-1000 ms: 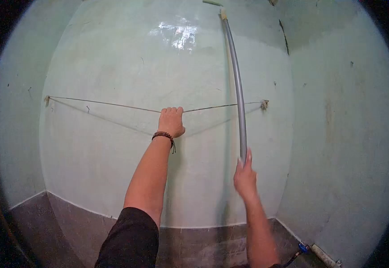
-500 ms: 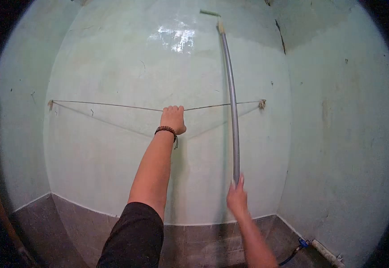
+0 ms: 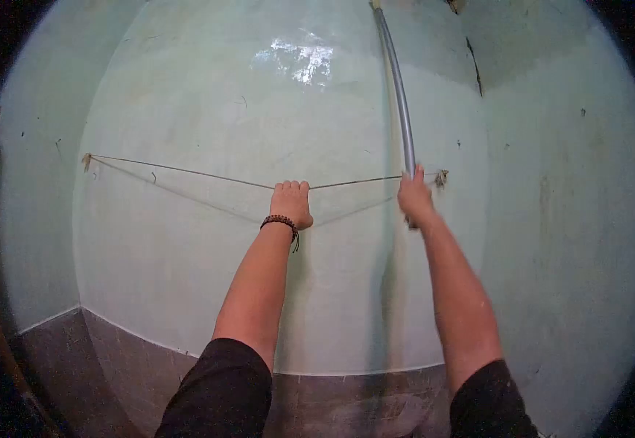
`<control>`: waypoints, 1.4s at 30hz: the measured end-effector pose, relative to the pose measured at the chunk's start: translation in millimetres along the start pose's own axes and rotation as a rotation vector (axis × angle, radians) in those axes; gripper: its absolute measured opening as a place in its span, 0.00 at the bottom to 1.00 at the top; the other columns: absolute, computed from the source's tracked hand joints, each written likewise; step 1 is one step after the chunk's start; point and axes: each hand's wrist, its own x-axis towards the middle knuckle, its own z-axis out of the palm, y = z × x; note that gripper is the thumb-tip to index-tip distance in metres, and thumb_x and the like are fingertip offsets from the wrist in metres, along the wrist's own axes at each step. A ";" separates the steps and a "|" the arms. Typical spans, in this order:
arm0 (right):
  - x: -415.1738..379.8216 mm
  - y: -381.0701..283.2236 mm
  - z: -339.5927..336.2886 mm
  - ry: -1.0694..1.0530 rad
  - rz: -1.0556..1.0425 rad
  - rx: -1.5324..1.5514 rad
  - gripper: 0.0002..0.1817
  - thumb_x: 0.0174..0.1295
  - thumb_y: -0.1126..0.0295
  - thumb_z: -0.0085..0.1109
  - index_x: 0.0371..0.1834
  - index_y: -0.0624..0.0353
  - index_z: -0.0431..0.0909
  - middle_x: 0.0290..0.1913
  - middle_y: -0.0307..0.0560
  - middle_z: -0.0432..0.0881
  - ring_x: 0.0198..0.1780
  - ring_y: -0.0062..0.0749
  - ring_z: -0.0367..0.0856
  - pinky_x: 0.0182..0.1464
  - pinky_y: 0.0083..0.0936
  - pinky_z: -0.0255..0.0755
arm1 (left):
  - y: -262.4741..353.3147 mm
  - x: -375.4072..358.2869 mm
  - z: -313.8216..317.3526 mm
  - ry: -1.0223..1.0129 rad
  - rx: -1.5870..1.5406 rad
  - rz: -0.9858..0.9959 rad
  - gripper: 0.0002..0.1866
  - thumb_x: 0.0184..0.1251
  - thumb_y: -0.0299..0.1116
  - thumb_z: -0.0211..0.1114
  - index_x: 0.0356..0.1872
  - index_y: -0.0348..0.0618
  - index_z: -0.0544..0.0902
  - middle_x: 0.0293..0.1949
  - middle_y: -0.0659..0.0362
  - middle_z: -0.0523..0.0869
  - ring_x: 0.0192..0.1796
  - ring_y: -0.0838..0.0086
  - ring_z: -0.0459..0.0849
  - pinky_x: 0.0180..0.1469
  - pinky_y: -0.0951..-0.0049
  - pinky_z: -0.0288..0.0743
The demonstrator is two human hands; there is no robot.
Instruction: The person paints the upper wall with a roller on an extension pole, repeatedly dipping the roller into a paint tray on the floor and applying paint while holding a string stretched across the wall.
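My left hand [image 3: 292,204], with a braided bracelet at the wrist, is closed over a thin cord [image 3: 193,172] strung across the wall. The cord dips to a shallow V where the fingers hold it. Off to the right, my right hand [image 3: 416,198] grips a long grey pole [image 3: 399,87] near its lower end. The pole rises almost upright, leaning slightly left. Its pale upper joint reaches the top edge of the view, so the head is out of sight. The pole passes in front of the cord.
The pale green wall [image 3: 222,270] faces me, with a shiny patch [image 3: 303,62] high up. A knot [image 3: 441,178] fixes the cord's right end. Brown tiles [image 3: 324,409] line the wall's bottom. Side walls stand left and right; a dark crack [image 3: 474,66] shows at upper right.
My right hand has moved up with the pole, whose narrow green head has left the view at the top. My left hand stays on the cord. The view has shifted slightly.
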 end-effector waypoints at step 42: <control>-328.7 144.7 -7.0 -0.141 0.244 -0.178 0.30 0.65 0.63 0.44 0.68 0.54 0.45 0.36 0.73 0.77 0.39 0.69 0.75 0.40 0.55 0.69 | 2.1 -5.1 -4.4 0.054 -0.030 -0.001 0.26 0.43 0.35 0.63 0.47 0.41 0.70 0.44 0.52 0.76 0.52 0.63 0.73 0.56 0.65 0.63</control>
